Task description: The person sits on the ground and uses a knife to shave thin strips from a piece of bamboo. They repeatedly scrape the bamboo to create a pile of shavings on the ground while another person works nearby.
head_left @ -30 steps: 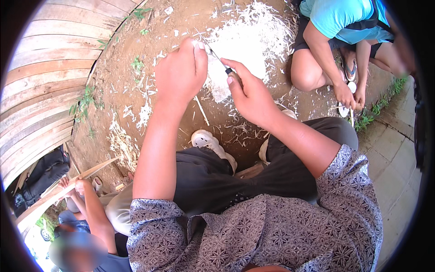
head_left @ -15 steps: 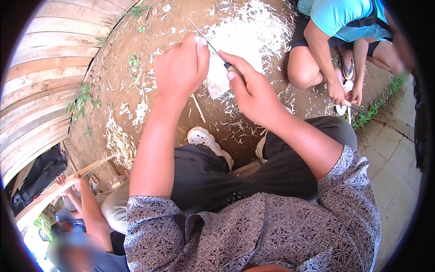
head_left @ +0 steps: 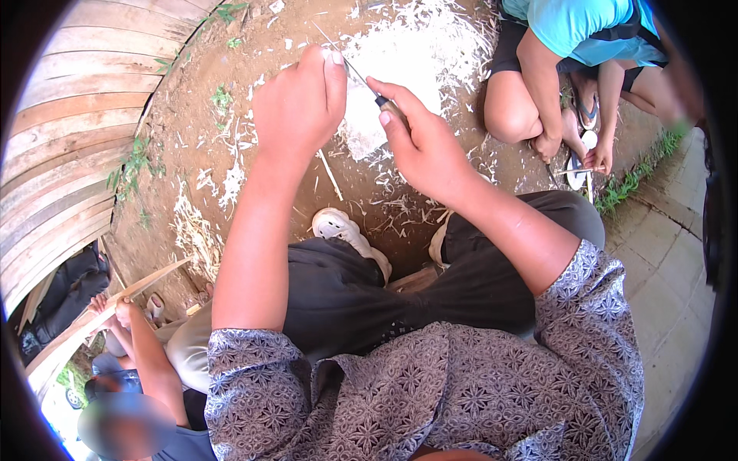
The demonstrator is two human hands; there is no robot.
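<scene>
A knife (head_left: 363, 81) is in my right hand (head_left: 430, 150), its dark handle end showing between thumb and forefinger and its thin blade slanting up and to the left. My left hand (head_left: 300, 100) is closed in a fist, with the thumb against the blade or a thin strip beside it. What the left fingers hold is hidden. A thin line continues past the left thumb; I cannot tell whether it is blade or strip. Below the left wrist is a pale narrow stick (head_left: 330, 175), lying on the ground or hanging from the fist; which one is unclear.
Pale shavings (head_left: 415, 54) lie heaped on the brown soil ahead. At the right, a person in a turquoise shirt (head_left: 580, 31) crouches, working with a blade and a strip. Another person at lower left holds a long split piece (head_left: 115, 307). A plank wall (head_left: 92, 100) stands left; paving (head_left: 661, 292) lies right.
Both my hands have shifted slightly up and left, with the knife still in the right. The person at the right has moved their hands apart.
</scene>
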